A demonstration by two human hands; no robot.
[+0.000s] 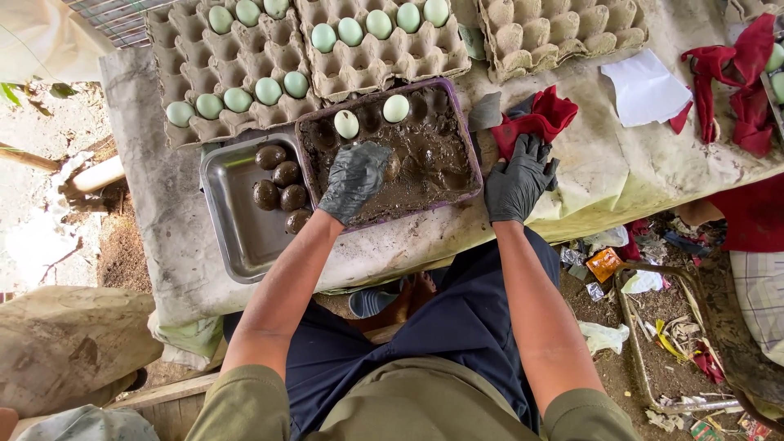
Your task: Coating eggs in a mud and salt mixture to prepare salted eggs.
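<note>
- Head view looking straight down, so we see both of our hands in dark grey rubber gloves over a table covered with a stained pale cloth.
- Our left hand is down in the purple-rimmed rectangular tray of wet brown mud, fingers curled over a mud-smeared egg that peeks out at the fingertips. The hand looks cupped around it, not flat.
- Our right hand is off the tray, resting on the table edge with fingers spread, touching a crumpled red cloth just above it. It isn't gripping anything as far as we can tell.
- Two clean pale green eggs sit in the mud at the far side of that tray, apart from each other.
- Just left of the mud tray there's a shiny rectangular metal tray with five mud-coated dark brown eggs bunched along its right side, next to the purple rim.
- Behind the trays are grey cardboard egg cartons, with rows of pale green eggs in two of them, and one more carton to the right with no eggs showing.
- Further right on the table: a white sheet of paper and another red rag.
- Below the table edge we see our dark blue shorts, and dirt ground with litter.
</note>
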